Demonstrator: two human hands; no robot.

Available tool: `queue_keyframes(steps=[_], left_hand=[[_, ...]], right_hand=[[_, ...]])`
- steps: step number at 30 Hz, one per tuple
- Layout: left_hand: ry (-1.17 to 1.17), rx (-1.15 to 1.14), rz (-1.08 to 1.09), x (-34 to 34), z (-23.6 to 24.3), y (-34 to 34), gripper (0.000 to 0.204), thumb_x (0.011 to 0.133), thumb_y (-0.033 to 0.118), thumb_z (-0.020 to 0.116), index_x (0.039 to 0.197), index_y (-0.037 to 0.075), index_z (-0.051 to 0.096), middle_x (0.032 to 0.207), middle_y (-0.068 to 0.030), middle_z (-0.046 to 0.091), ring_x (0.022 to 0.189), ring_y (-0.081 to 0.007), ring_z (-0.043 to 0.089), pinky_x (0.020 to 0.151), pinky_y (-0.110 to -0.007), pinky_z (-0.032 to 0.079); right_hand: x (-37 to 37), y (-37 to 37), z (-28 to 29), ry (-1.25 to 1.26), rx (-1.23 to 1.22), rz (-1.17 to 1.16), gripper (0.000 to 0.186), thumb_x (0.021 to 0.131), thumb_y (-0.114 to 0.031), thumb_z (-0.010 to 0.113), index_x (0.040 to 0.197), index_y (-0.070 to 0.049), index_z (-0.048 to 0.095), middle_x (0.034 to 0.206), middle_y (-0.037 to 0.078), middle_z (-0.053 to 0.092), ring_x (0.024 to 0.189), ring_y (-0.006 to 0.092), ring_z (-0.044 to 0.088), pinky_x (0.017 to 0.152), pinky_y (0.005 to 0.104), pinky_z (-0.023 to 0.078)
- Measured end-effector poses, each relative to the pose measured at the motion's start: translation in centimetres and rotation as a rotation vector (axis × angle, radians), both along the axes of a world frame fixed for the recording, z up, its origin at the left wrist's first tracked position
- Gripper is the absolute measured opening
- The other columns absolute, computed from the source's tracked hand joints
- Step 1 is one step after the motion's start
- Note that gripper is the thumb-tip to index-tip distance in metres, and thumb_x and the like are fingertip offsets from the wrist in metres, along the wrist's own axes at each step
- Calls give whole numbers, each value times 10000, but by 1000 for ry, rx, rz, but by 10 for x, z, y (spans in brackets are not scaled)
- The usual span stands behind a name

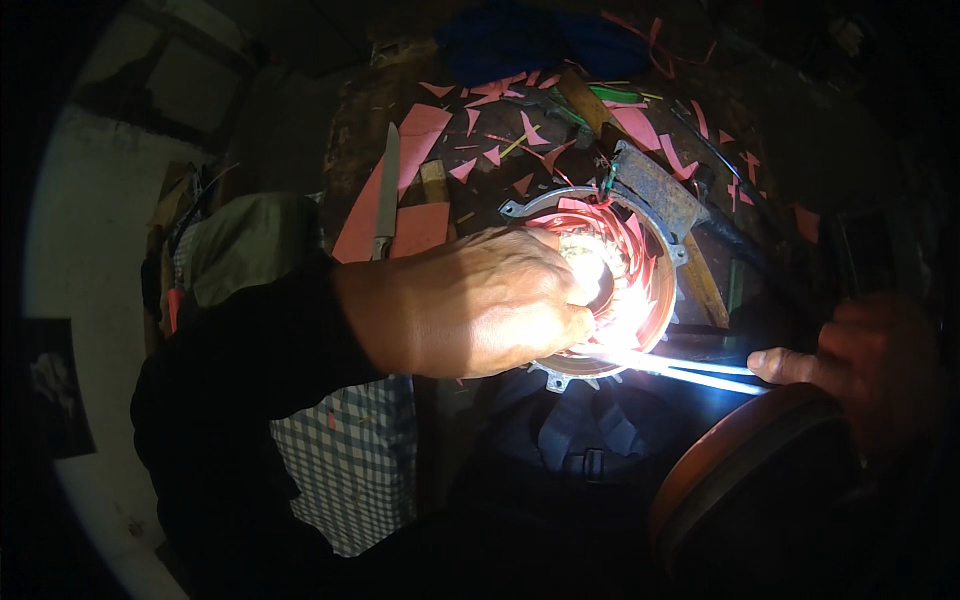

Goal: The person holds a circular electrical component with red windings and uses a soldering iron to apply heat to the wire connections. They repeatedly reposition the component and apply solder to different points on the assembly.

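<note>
A round motor stator [660, 325] with a grey metal casing and mounting lugs lies in the middle, its copper windings and red-pink insulation brightly lit. My left hand [490, 295] reaches over its left side, fingers curled into the opening. The thumb is bent against the winding edge; glare and the hand itself hide what the fingertips grip. Two white strands of cord [690, 370] run from the stator's lower edge to the right. At their far end my right hand [850, 365] is closed on them, mostly in shadow and blurred.
A knife [388, 190] lies on pink sheet [420, 140] left of the stator, with several pink scraps [530, 128] beyond. A rusty metal block [660, 190] stands behind the casing. A dark round object with an orange rim [740, 440] fills the lower right; checked cloth [350, 460] is lower left.
</note>
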State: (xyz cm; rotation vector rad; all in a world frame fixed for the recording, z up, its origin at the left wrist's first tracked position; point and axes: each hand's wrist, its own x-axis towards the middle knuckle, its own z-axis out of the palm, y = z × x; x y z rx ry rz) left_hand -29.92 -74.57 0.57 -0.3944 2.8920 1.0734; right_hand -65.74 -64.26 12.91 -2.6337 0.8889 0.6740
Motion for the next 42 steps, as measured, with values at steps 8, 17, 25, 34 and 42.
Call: queue_keyframes(steps=[8, 17, 25, 34, 42], left_hand=[[-126, 22, 114, -9, 4, 1, 170, 950, 166, 777, 1063, 58, 708, 981, -95, 748, 1008, -286, 768, 984, -436, 604], [-70, 70, -20, -6, 3, -6, 132, 940, 128, 753, 1041, 45, 740, 942, -102, 748, 968, -289, 760, 947, -438, 594], [-97, 136, -33, -7, -3, -9, 88, 957, 125, 732, 997, 46, 730, 892, -102, 722, 930, -296, 749, 898, -431, 598], [47, -163, -302, -8, 3, -14, 143, 957, 128, 761, 1066, 38, 770, 980, -109, 758, 1002, -279, 761, 944, -421, 614], [-331, 25, -199, -17, 18, -22, 244, 995, 99, 735, 1229, 53, 790, 1130, -110, 797, 1103, -318, 770, 1026, -438, 618]], right_hand=[[12, -16, 30, 137, 148, -46, 770, 749, -348, 983, 1457, -163, 743, 757, 68, 593, 676, 203, 637, 626, 410, 516], [8, -14, 15, 73, 136, -59, 826, 774, -325, 974, 1536, -203, 681, 755, 67, 615, 682, 228, 664, 623, 424, 534], [-1, 1, 1, -29, 179, -147, 836, 793, -376, 965, 1564, -260, 664, 721, 70, 620, 627, 242, 672, 586, 430, 566], [7, 19, -7, -133, 294, -290, 827, 796, -277, 959, 1562, -245, 649, 662, 86, 632, 587, 270, 704, 541, 440, 571], [19, 28, -1, -160, 356, -390, 815, 831, -250, 930, 1584, -206, 621, 655, 98, 652, 608, 287, 740, 560, 455, 599]])
